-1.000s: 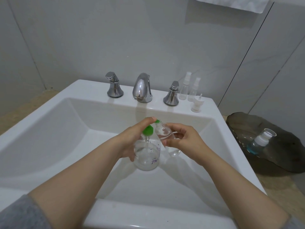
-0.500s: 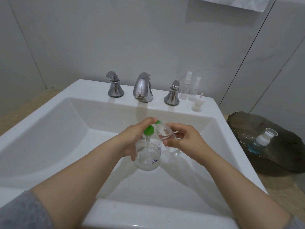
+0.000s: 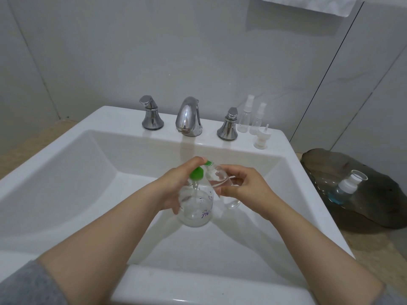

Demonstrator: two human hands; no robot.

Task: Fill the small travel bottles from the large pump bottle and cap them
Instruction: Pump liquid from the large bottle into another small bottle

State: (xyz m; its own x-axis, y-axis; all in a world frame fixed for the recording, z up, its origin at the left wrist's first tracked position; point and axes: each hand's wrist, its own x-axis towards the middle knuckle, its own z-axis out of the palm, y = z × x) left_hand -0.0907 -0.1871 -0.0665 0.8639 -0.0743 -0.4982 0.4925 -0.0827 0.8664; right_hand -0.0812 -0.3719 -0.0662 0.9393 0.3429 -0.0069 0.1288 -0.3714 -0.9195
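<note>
— Nearest the camera?
— Two bare forearms reaching over the front rim of the white sink [image 3: 136, 280], grey sleeve [image 3: 24, 285] at lower left.

— And over the basin?
— Left hand [image 3: 174, 190] wrapped round the large pump bottle [image 3: 195, 205], grip clamped on its clear body, one finger laid atop the green pump head [image 3: 196, 174]. Held roughly upright above the basin, long axis near vertical, top leaning slightly away. Spout aimed to the right, into the mouth of the small travel bottle [image 3: 217, 178].

— That small one?
— Pinched in the right hand [image 3: 244, 188], grip closed on it. Tilted, long axis slanting, neck up and to the left, meeting the spout. Clear; cannot tell how much liquid inside.

— Contents of the big one?
— Clear liquid in the lower part, dip tube visible through the wall, purple writing on the side.

— Further back?
— On the sink's rear ledge: left tap handle [image 3: 152, 116], chrome spout [image 3: 189, 117], right tap handle [image 3: 228, 124]. Just right of those, two small spray bottles [image 3: 251, 116] standing upright side by side, caps on, looking empty. Just in front of them a loose white cap [image 3: 261, 138] with its thin tube pointing up.

— Off to the right?
— Dark glass dish [image 3: 374, 208] on the bench, holding a bottle of blue liquid [image 3: 343, 190] lying tilted, white collar and clear cap toward the upper right.

— Farthest?
— Grey wall tiles, white towel edge [image 3: 308, 4] at top.
</note>
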